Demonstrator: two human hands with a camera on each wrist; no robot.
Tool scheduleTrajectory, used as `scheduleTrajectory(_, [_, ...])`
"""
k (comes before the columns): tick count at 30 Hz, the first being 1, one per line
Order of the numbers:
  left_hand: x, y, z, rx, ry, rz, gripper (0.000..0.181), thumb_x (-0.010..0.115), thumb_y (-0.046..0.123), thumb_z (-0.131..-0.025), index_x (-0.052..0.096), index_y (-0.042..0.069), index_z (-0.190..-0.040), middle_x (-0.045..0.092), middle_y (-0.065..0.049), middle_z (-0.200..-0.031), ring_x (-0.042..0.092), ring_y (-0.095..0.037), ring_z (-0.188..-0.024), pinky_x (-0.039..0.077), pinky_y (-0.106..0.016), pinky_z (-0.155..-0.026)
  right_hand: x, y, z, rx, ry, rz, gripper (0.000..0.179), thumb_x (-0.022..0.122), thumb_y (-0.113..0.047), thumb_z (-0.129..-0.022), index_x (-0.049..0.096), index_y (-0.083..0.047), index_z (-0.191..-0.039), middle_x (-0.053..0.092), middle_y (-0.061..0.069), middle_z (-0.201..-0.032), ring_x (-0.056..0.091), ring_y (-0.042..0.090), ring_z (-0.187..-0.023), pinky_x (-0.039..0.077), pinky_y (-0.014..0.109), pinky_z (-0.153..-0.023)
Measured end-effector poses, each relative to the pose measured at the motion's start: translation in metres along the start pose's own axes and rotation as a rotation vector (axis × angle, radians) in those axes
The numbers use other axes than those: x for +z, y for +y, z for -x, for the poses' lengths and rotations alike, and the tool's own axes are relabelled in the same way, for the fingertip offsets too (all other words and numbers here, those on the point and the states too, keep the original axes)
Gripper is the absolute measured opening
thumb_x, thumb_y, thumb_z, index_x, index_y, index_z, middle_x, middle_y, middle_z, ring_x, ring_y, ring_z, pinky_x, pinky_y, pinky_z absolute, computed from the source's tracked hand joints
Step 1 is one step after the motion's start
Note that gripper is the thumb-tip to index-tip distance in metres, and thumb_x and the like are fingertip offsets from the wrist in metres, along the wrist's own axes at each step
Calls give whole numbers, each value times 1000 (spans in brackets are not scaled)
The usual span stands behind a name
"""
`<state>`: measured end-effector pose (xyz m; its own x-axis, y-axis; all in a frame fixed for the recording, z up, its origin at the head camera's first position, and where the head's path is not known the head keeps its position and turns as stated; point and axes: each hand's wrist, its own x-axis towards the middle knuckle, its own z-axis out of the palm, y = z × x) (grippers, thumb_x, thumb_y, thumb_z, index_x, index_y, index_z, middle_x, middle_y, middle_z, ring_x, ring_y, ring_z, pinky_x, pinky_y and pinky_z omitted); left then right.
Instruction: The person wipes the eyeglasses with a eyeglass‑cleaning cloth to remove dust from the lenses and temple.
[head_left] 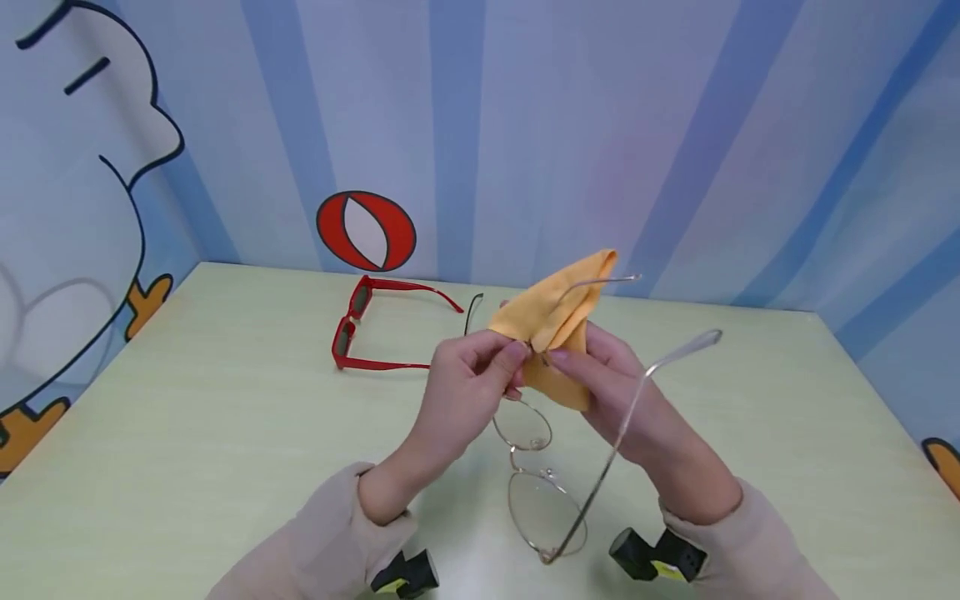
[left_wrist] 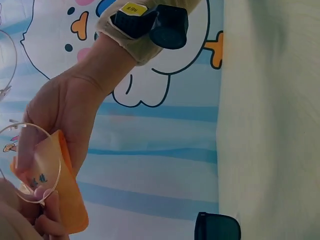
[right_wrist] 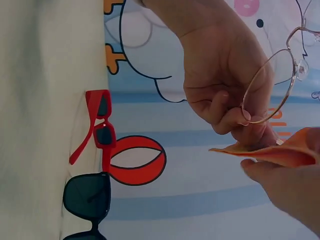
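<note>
Between both hands are thin metal-framed eyeglasses (head_left: 682, 350), lifted above the table with the lenses hanging toward me. My left hand (head_left: 465, 387) pinches the frame near a hinge with thumb and fingers. An orange-yellow cloth (head_left: 562, 304) is folded around the temple at that end, and its slim tip sticks out past the cloth. My right hand (head_left: 626, 400) grips the cloth, thumb in front and fingers behind it. The other temple slants up across my right wrist. In the right wrist view, one round rim overlaps the left hand's curled fingers.
Red sunglasses (head_left: 343, 362) lie on the pale table (head_left: 225, 400) beyond my left hand. Dark sunglasses (right_wrist: 87, 197) sit beside them, mostly hidden by my hands in the head view. A blue striped backdrop (head_left: 525, 125) rises behind the table.
</note>
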<state>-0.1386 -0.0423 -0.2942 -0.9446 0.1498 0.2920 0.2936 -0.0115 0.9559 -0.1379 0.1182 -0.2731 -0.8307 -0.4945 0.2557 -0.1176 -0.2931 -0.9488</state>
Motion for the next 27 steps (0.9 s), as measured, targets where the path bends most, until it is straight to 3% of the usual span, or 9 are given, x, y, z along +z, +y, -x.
scheduleTrajectory(2, [-1,-2,1,-19,-49,-21,13,58,5,-91,67,-4,-90,54,-9,-67,55,-16,-58,53,-26,-59,-2,2,-2,17,135,96,30,49,-3,-94,49,6,-123,57,6,-116,56,18,-103,48,31,-89])
scheduleTrajectory(5, [0,-8,2,-19,-92,-93,12,59,6,-91,68,-2,-92,55,-7,-65,55,-14,-56,52,-26,-55,-7,2,-4,63,307,114,22,59,0,-89,61,-3,-111,64,3,-107,62,18,-97,52,34,-83])
scheduleTrajectory(9, [-1,-13,2,-11,-92,-205,12,60,9,-91,70,4,-94,56,-3,-64,55,-14,-56,50,-26,-52,-14,-5,-2,118,410,40,16,64,-3,-87,67,-14,-99,66,0,-100,64,17,-94,53,33,-80])
scheduleTrajectory(11, [-1,-14,1,-15,-89,-234,11,60,10,-91,70,5,-94,56,-2,-65,55,-14,-57,49,-27,-52,-17,-8,0,112,420,-19,16,64,-3,-86,69,-15,-95,67,0,-99,65,18,-95,53,33,-80])
scheduleTrajectory(17, [-4,-17,1,-15,-71,-258,11,60,10,-91,70,5,-92,56,-2,-65,56,-13,-58,51,-27,-56,-31,-8,5,1,339,-192,20,59,5,-88,72,-10,-92,69,6,-98,65,22,-98,52,35,-82])
scheduleTrajectory(22, [-8,-18,1,-4,-35,-255,10,60,9,-91,70,6,-91,56,-1,-64,56,-13,-59,48,-25,-54,-42,-6,11,-52,361,-341,18,55,5,-90,67,-4,-98,67,8,-101,64,23,-100,52,37,-82])
scheduleTrajectory(27, [-13,-19,-3,8,34,-212,9,61,6,-89,70,4,-91,56,-3,-64,56,-15,-59,49,-24,-57,-62,-8,25,-161,344,-667,18,42,5,-95,59,3,-102,60,14,-105,61,28,-105,50,42,-86])
